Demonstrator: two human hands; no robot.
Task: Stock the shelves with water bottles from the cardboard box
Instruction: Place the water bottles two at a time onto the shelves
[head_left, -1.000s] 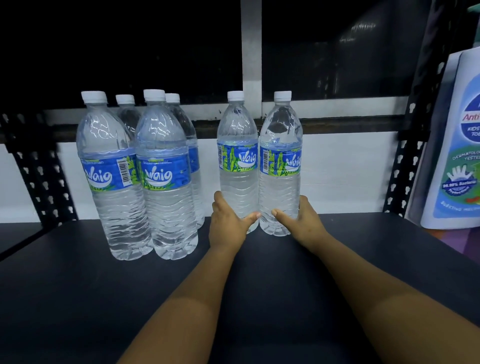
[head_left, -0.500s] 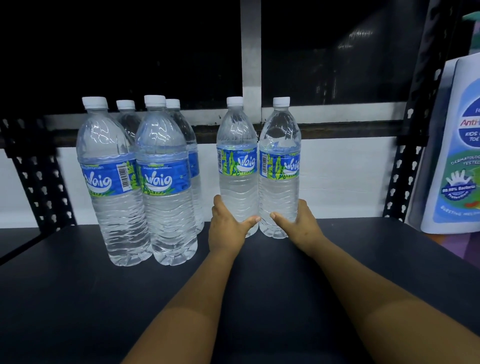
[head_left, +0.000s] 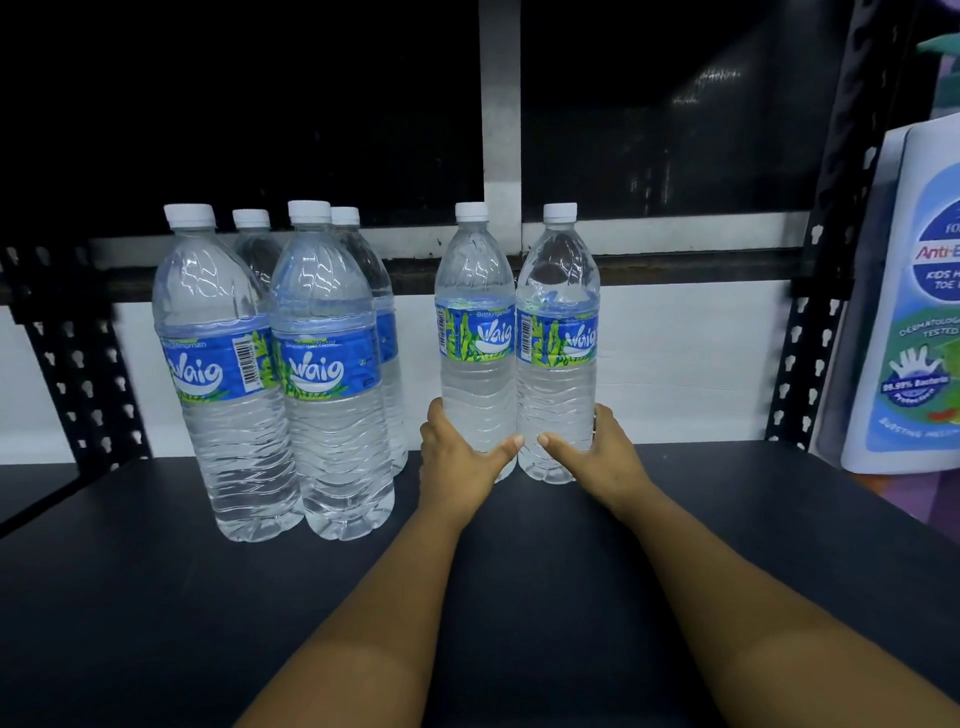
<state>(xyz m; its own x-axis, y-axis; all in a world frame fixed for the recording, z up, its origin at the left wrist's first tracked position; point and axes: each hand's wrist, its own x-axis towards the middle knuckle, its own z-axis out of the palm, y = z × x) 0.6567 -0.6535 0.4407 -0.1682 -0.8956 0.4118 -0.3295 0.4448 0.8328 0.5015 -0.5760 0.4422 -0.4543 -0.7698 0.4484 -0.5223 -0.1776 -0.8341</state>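
Up on the dark matte shelf (head_left: 156, 597), two clear plastic water bottles with white caps and blue-and-green labels stand upright side by side, touching each other, toward the back near the white wall. The left hand (head_left: 454, 457) grips the lower body of the left held bottle (head_left: 475, 332): its thumb lies across the front of the bottle near the base, and its fingers (head_left: 434, 415) curl round the bottle's left side. The right hand (head_left: 605, 457) grips the right held bottle (head_left: 558, 338) in a mirrored way, thumb across the front, fingers (head_left: 602, 418) wrapped round the right side. The two thumb tips nearly meet in front of the seam between the bottles. Whether the bottle bases rest fully on the shelf cannot be told, since the hands cover part of them.

To the left, apart from the held pair, stands a cluster of four like bottles: two in front (head_left: 228, 364), (head_left: 330, 364), touching each other, and two behind them (head_left: 252, 239), (head_left: 363, 270), mostly hidden.

Black perforated steel uprights frame the shelf at the left (head_left: 78, 395) and right (head_left: 810, 332). Beyond the right upright stands a large white refill pouch with a blue printed label (head_left: 914, 312) showing a hand symbol. Behind the shelf run a dark window (head_left: 260, 104) and a pale vertical frame bar (head_left: 498, 104).
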